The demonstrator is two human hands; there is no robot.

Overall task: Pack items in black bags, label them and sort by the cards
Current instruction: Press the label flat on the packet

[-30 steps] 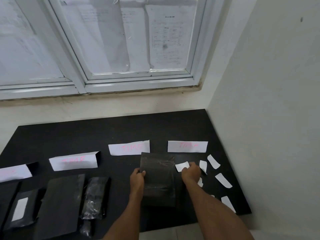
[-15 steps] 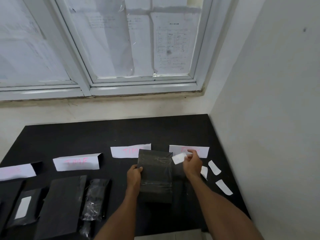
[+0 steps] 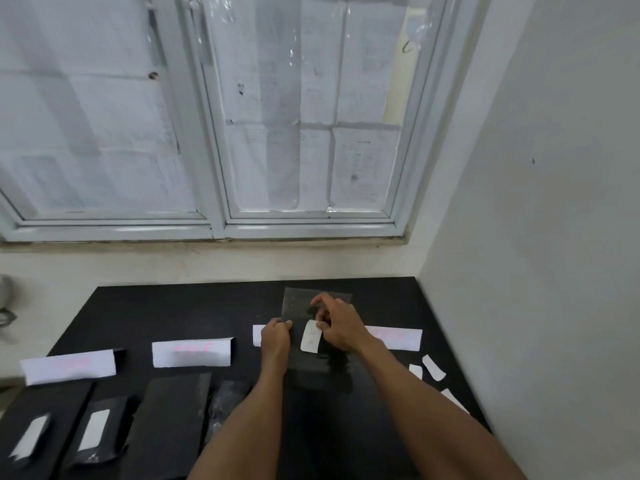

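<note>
A black bag (image 3: pixel 317 367) is lifted above the black table (image 3: pixel 180 306), in front of the row of white cards. My left hand (image 3: pixel 275 337) grips the bag's left edge. My right hand (image 3: pixel 337 323) holds a small white label (image 3: pixel 310 337) against the bag's front, fingers curled at the label's upper right. The third card (image 3: pixel 257 335) is mostly hidden behind my left hand. The fourth card (image 3: pixel 394 337) shows to the right of my right hand.
Two more white cards (image 3: pixel 192 351) (image 3: pixel 69 365) lie to the left. Below them are several black bags, two with white labels (image 3: pixel 93 429) (image 3: pixel 31 439). Loose white labels (image 3: pixel 433 367) lie at the table's right edge. A white wall stands at the right.
My right hand brought the white label from the bag's upper right onto its front. Both hands and the bag moved up and farther away; the view tilted upward.
</note>
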